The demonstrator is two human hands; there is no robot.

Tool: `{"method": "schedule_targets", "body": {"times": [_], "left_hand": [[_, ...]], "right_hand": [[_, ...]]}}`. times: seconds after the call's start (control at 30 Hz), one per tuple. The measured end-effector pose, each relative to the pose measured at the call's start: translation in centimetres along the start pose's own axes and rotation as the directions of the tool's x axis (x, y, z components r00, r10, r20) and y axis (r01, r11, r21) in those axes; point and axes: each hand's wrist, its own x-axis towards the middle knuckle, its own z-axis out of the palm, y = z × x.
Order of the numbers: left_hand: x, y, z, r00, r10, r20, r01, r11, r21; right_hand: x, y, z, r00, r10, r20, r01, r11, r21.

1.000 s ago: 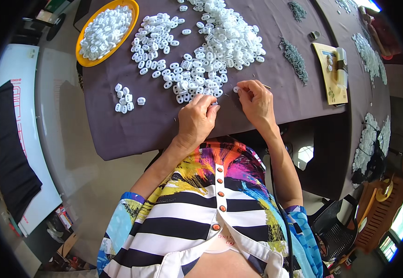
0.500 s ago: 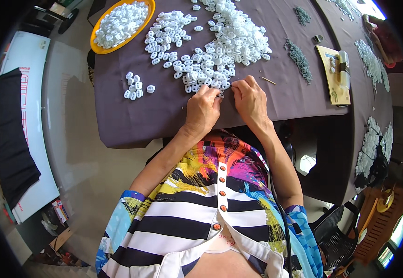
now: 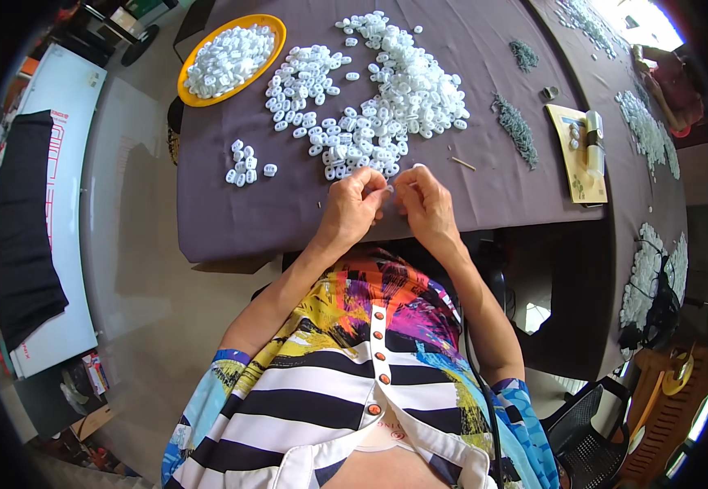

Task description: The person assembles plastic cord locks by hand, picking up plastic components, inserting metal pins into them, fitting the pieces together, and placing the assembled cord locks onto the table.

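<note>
My left hand (image 3: 351, 209) is closed in a pinch at the near edge of a pile of small white two-holed plastic pieces (image 3: 419, 94). A bit of white (image 3: 390, 188) shows at its fingertips, likely one of these pieces. Close beside it, my right hand (image 3: 427, 208) is also closed, thumb and fingers together. Another spot of white shows at its far side, and whatever its fingers hold is hidden. Both hands are just over the dark tablecloth (image 3: 264, 216), with their fingertips nearly meeting.
At the far left stands a yellow plate (image 3: 184, 92) heaped with white pieces. A small cluster of white pieces (image 3: 242, 165) lies left of my hands. Rightward are a thin stick (image 3: 462, 164), piles of grey-green bits (image 3: 515, 130) and a yellow card (image 3: 566, 155) bearing a white roll.
Both hands have drawn back a little from the pile toward me, fingertips still close together. The whole view has shifted slightly. The pile and the small cluster look the same.
</note>
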Motion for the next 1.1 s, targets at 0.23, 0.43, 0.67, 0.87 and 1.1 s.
{"method": "schedule_targets", "body": {"times": [0.23,0.43,0.67,0.87,1.1], "left_hand": [[0.3,0.2,0.1,0.968,-0.216,0.129,0.251,0.860,-0.445],[0.0,0.1,0.1,0.958,-0.277,0.071,0.272,0.805,-0.527],[-1.1,1.2,-0.6,0.974,-0.223,-0.037,0.191,0.897,-0.398],[-1.6,0.8,-0.5,0.990,-0.136,-0.036,0.121,0.957,-0.264],[-1.7,0.6,-0.4,0.994,-0.100,-0.049,0.089,0.979,-0.183]], "right_hand": [[0.1,0.1,1.6,0.992,0.114,-0.049,-0.092,0.942,0.324],[0.3,-0.3,2.2,0.987,0.158,-0.033,-0.108,0.802,0.587],[0.0,-0.3,2.0,0.992,0.124,0.003,-0.105,0.824,0.556],[-0.2,-1.0,1.7,0.999,0.047,0.024,-0.053,0.920,0.388],[0.0,-0.7,1.6,0.997,0.043,0.056,-0.062,0.919,0.389]]}}
